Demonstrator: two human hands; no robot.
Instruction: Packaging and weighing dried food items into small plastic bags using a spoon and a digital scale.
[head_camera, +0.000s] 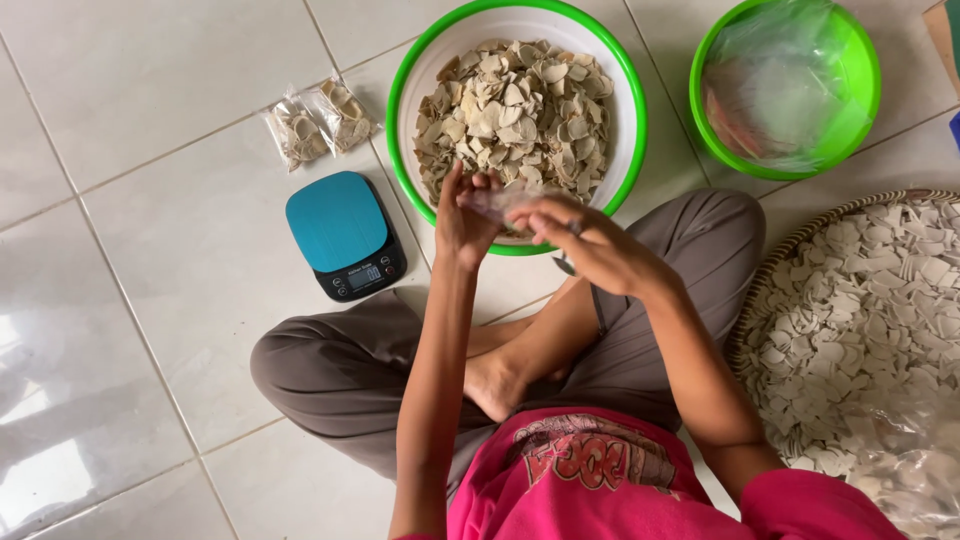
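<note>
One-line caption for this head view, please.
Seated cross-legged, left hand and right hand hold a small clear bag over a green-rimmed bowl of chips.

Small clear plastic bag (497, 201): thin, crumpled, blurred; held between both hands just above near rim of large bowl (630, 120). Contents not discernible. Bowl: white inside, green rim, round, upright on tiled floor, heaped with pale beige, thin, irregular dried chips (520, 105), flat and curled, filling most of the interior.
</note>
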